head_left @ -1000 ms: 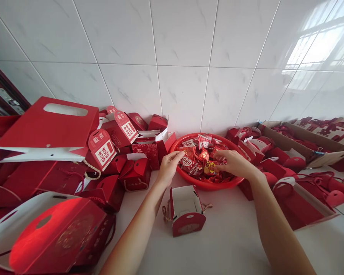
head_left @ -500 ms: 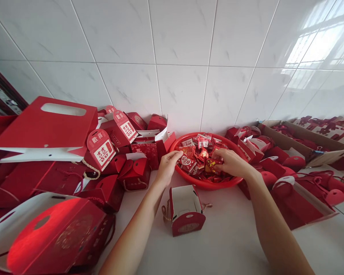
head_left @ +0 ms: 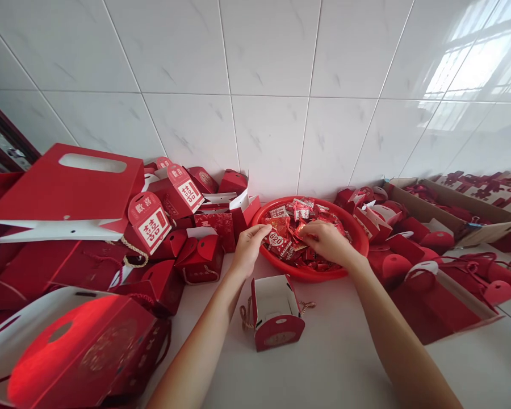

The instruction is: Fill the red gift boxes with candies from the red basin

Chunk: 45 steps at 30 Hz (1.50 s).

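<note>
While my right hand (head_left: 329, 243) seemingly picks through wrapped sweets (head_left: 302, 212) in the red basin (head_left: 297, 274), right of centre, grip unclear, my left hand (head_left: 247, 250) sits pinched closed near its left rim, next likely needing a firm fingertip hold.

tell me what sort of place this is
Perhaps a home or small workroom indoors: a white tiled wall, a pale tabletop, and red gift boxes heaped either side of a red basket of wrapped sweets.

White tabletop (head_left: 327, 363), red basket (head_left: 313, 276), open box (head_left: 280, 332), red cartons (head_left: 200, 260)
</note>
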Tool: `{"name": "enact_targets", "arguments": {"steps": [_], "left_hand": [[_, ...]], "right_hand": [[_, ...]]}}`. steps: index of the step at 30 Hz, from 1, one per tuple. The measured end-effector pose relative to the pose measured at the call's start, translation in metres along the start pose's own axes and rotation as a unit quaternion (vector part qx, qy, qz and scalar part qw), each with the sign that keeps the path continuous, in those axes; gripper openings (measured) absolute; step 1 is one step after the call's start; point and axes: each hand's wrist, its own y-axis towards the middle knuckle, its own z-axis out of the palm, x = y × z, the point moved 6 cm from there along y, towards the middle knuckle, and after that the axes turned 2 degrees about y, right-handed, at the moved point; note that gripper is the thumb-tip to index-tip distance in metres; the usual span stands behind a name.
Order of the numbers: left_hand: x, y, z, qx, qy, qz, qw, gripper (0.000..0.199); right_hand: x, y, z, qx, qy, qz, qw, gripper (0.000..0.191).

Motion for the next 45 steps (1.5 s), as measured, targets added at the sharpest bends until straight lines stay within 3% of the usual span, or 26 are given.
{"name": "enact_targets", "arguments": {"steps": [2,10,15,18,24,29,38,41,45], "left_hand": [[0.000,0.000,0.000,0.000,0.000,0.000,1.000,0.028],[-0.001,-0.001,0.000,-0.004,-0.002,-0.009,1.000,0.030],[0.000,-0.001,0.000,-0.003,-0.002,-0.010,1.000,0.029],[0.001,0.000,0.000,0.000,-0.003,-0.009,1.000,0.028],[0.004,0.002,-0.002,0.005,0.003,-0.009,1.000,0.026],[0.003,0.001,-0.002,0.004,0.000,-0.008,1.000,0.025],[0.002,0.001,-0.001,0.015,0.004,-0.009,1.000,0.026],[0.002,0.001,-0.001,0.015,0.005,-0.009,1.000,0.026],[0.003,0.001,-0.001,0.017,0.006,-0.007,1.000,0.027]], "right_hand": [[0.010,0.000,0.012,0.052,0.004,-0.019,0.998,0.033],[0.007,-0.006,0.030,0.103,-0.125,0.027,0.986,0.066],[0.008,-0.008,0.033,0.120,-0.137,-0.008,0.983,0.046],[0.013,-0.008,0.035,0.136,-0.129,-0.036,0.982,0.045],[0.010,-0.007,0.033,0.104,-0.148,0.032,0.983,0.047],[0.010,-0.005,0.030,0.081,-0.126,0.028,0.988,0.052],[-0.001,-0.002,-0.003,0.001,-0.100,0.124,0.987,0.035],[0.001,-0.003,0.001,0.004,-0.128,0.116,0.985,0.037],[0.005,-0.003,0.018,0.051,-0.165,0.082,0.982,0.052]]}}
